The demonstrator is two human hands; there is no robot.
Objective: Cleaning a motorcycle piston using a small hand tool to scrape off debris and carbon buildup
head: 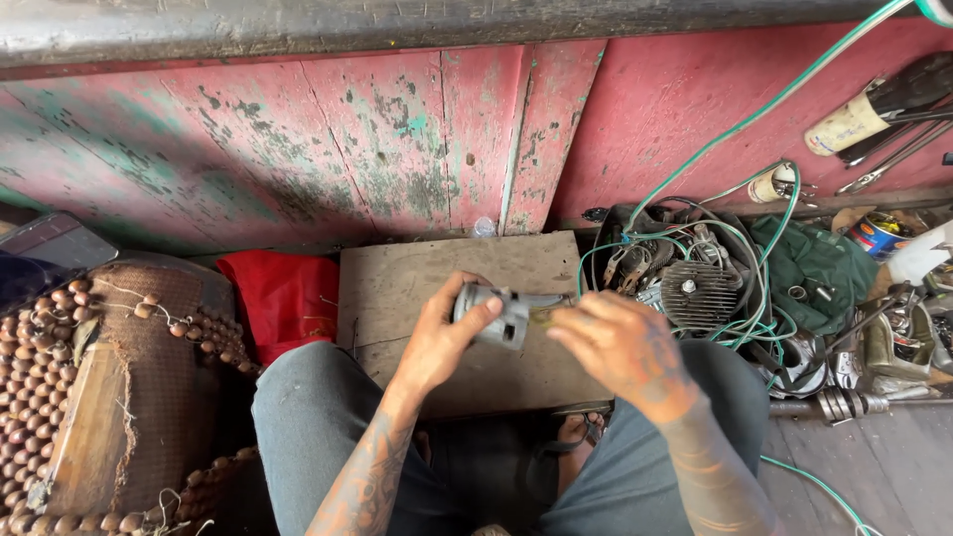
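head view | left hand wraps the left end of a grey cylindrical metal part at frame centre | right hand pinches its right end, fingers closed | part held above a worn wooden board | green wire and finned metal piece lie at right | red cloth left of board

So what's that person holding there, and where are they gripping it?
A grey metal cylinder: the left hand wraps its left end, the right hand pinches its right end.
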